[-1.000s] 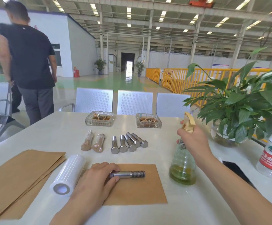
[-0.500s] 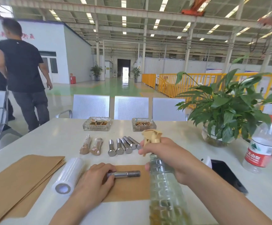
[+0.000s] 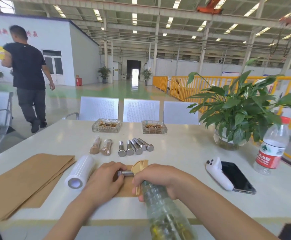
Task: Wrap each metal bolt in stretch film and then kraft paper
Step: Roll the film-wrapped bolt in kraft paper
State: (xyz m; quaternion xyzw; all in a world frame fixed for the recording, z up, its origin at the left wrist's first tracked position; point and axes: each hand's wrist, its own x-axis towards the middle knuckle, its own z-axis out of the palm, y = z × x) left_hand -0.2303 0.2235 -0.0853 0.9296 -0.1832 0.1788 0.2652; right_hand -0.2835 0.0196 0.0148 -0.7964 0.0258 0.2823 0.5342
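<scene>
Left hand fingers pinch bolt head on kraft sheet. Right hand fingers curl round spray bottle, nozzle over bolt.

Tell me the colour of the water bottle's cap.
Red, on the water bottle at the right in the head view.

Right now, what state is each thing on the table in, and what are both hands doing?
Left hand: holds the bolt.
Bolt: bare, lying on a kraft sheet.
Right hand: grips the spray bottle, tilted, nozzle toward the bolt.
Film roll: lying on its side.
Five bolts: bare, side by side.
Two bolts: already wrapped.
Kraft paper stack: flat.
Water bottle: upright, capped.
</scene>
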